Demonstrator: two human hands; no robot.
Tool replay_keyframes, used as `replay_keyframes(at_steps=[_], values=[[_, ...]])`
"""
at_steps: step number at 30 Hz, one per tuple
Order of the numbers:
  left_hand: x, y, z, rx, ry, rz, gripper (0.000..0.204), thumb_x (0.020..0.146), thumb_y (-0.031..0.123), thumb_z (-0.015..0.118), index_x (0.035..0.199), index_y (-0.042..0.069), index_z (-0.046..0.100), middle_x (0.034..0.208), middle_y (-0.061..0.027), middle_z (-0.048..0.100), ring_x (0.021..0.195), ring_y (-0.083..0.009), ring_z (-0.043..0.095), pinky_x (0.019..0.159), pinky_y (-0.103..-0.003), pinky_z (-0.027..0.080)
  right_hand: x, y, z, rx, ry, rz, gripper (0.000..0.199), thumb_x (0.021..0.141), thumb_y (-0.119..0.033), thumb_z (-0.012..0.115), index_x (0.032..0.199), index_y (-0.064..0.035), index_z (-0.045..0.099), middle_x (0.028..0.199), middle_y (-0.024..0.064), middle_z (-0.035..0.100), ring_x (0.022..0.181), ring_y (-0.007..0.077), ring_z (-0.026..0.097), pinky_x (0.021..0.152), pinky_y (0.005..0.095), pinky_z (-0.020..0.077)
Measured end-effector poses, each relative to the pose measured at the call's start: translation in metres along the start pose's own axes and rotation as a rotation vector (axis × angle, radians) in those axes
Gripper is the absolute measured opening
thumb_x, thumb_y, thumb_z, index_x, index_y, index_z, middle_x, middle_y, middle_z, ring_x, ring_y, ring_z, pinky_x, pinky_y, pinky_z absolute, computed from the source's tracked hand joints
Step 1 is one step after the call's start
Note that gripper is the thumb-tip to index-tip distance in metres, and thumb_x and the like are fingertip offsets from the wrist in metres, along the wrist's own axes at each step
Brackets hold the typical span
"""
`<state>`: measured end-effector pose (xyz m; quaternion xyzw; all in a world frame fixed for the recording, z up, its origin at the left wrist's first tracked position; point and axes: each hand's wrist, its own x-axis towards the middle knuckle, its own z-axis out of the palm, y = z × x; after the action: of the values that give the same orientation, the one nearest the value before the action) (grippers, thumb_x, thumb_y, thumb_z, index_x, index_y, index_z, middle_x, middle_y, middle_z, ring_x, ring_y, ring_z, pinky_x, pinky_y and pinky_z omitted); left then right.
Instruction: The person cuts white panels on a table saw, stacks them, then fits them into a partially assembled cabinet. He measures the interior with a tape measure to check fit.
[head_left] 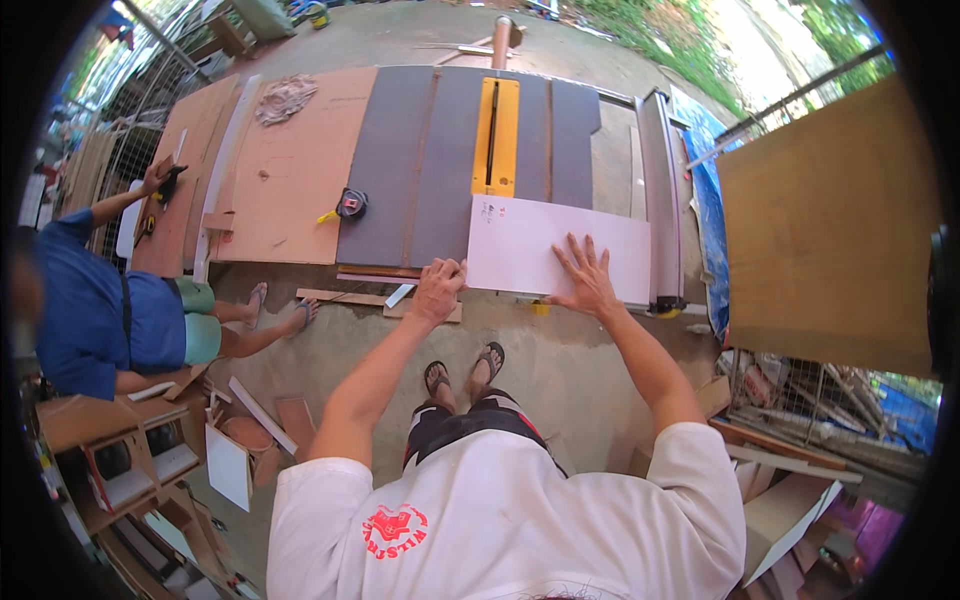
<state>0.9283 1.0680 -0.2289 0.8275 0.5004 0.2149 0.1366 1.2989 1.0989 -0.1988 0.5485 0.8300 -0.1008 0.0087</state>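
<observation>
Both hands press white panel (555,250) before saw insert (496,135), fence (660,190) alongside.

White panel (556,248), dark grey saw table (440,160) with yellow insert (497,137), pale brown boards (295,170), blue tarp (708,215), black and yellow tape measure (349,205), co-worker's blue shirt (85,310)

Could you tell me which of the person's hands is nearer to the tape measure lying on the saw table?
Left. The left hand grips the near left corner of the white panel, just right of and below the tape measure. The right hand lies flat on the panel, farther right.
</observation>
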Motion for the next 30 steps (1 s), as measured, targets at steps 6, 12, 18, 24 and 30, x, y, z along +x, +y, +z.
replay_keyframes(at_steps=[6,12,18,24,30], values=[[-0.001,-0.005,0.000,-0.021,-0.047,-0.025,0.042,0.091,0.017,0.072,0.132,0.007,0.069,0.110,-0.0043,0.060,0.110,-0.0264,0.057,0.090,-0.043,0.046,0.002,0.005,0.017,-0.014,0.082,-0.024,0.120,0.062,-0.083,0.078,0.164,-0.0312,0.040,0.176,0.0077,0.020,0.163,0.0395,0.009,0.118,0.0808,0.0073],[0.032,-0.010,0.000,-0.007,0.003,-0.002,0.038,0.089,0.015,0.075,0.126,0.006,0.073,0.107,-0.0035,0.062,0.108,-0.0266,0.058,0.089,-0.043,0.046,0.022,0.025,0.009,0.029,0.128,-0.029,0.117,0.064,-0.080,0.078,0.163,-0.0306,0.041,0.175,0.0073,0.025,0.163,0.0386,0.012,0.121,0.0776,0.0080],[0.049,-0.029,-0.002,0.040,-0.093,-0.021,0.036,0.091,0.020,0.073,0.124,0.006,0.073,0.108,-0.0031,0.063,0.110,-0.0261,0.058,0.092,-0.044,0.046,0.046,0.035,0.004,0.022,0.200,-0.090,0.115,0.063,-0.084,0.076,0.161,-0.0332,0.044,0.174,0.0063,0.028,0.161,0.0393,0.018,0.119,0.0784,0.0115],[0.075,-0.030,-0.002,0.027,-0.050,0.019,0.034,0.092,0.022,0.074,0.123,0.008,0.074,0.108,-0.0027,0.063,0.110,-0.0262,0.058,0.091,-0.044,0.046,0.059,0.047,0.003,-0.009,0.203,-0.060,0.116,0.063,-0.086,0.075,0.162,-0.0337,0.043,0.174,0.0059,0.028,0.161,0.0390,0.017,0.119,0.0785,0.0124],[0.087,-0.044,-0.003,0.026,-0.054,-0.004,0.035,0.091,0.019,0.076,0.125,0.008,0.074,0.106,-0.0015,0.062,0.109,-0.0249,0.057,0.091,-0.044,0.046,0.082,0.047,-0.006,-0.002,0.145,-0.042,0.118,0.062,-0.079,0.081,0.162,-0.0328,0.042,0.174,0.0058,0.026,0.162,0.0365,0.015,0.123,0.0746,0.0089]])
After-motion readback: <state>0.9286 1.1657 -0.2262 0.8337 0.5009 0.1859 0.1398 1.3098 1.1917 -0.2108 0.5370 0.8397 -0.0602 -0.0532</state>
